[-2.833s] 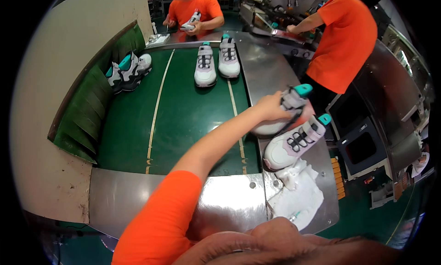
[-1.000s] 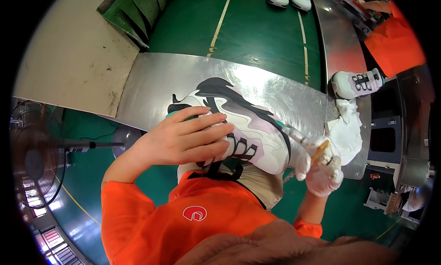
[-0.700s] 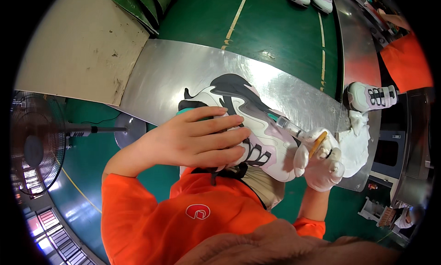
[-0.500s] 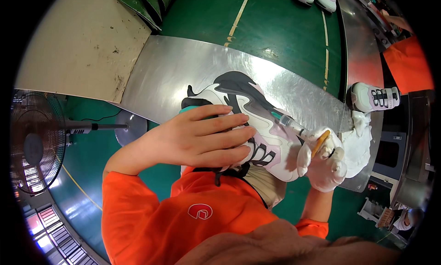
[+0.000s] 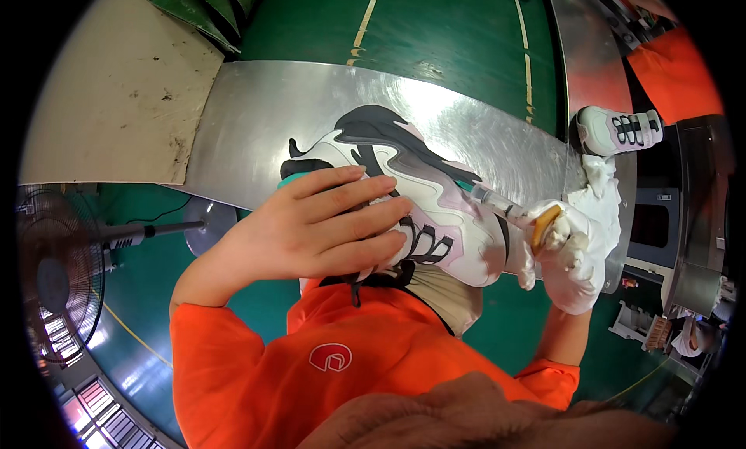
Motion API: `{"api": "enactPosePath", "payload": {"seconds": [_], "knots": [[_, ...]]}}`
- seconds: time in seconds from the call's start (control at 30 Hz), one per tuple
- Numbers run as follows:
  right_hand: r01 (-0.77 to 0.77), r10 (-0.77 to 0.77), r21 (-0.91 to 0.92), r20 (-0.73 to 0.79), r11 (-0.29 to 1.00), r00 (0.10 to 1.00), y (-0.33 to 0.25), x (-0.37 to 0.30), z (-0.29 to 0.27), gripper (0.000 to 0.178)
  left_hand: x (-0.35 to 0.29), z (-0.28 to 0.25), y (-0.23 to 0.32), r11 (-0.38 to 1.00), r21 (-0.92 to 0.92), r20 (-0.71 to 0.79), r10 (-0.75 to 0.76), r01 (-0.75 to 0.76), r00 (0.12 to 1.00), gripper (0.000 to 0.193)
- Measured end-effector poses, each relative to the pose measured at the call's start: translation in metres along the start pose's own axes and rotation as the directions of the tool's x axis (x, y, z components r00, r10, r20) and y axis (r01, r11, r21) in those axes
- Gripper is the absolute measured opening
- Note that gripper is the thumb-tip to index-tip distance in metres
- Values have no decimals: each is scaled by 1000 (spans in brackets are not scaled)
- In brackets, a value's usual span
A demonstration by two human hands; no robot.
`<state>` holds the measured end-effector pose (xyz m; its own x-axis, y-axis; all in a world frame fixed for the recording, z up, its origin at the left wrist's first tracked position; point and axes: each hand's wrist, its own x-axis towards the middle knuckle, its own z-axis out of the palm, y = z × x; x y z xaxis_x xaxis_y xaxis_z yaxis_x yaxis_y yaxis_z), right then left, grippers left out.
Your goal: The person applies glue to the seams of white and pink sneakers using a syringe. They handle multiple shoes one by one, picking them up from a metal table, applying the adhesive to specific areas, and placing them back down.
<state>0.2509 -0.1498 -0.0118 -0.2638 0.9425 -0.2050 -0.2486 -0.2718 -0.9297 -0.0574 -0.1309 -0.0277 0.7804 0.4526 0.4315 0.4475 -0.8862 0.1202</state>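
Note:
A white, lilac and black sneaker (image 5: 400, 163) rests tilted on the metal table in front of me. My left hand (image 5: 334, 222) holds it, bare fingers laid across the laces and tongue; its thumb is hidden. My right hand (image 5: 566, 255), in a white glove with an orange-yellow cover on one finger, is closed around a clear syringe (image 5: 497, 202). The syringe's greenish tip lies at the shoe's side, close to the dark sole edge; whether it touches cannot be made out. Just beyond the gloved hand lies a crumpled white cloth (image 5: 604, 191).
The metal table (image 5: 264, 130) runs across in front, with a beige board (image 5: 116, 99) at its left. Another sneaker (image 5: 619, 130) stands at the right, near an orange sleeve (image 5: 676, 72) of another person. A fan (image 5: 58, 274) stands at the left.
The view has shifted a little, so the sneaker and my left hand appear further left. My gloved right hand and the syringe have moved to the right along the shoe.

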Motion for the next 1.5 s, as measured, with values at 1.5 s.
{"api": "enactPosePath", "payload": {"seconds": [1.5], "knots": [[376, -304, 406, -232, 833, 924, 96, -76, -65, 66, 5, 10, 69, 946, 269, 21, -197, 184, 980, 21]]}}
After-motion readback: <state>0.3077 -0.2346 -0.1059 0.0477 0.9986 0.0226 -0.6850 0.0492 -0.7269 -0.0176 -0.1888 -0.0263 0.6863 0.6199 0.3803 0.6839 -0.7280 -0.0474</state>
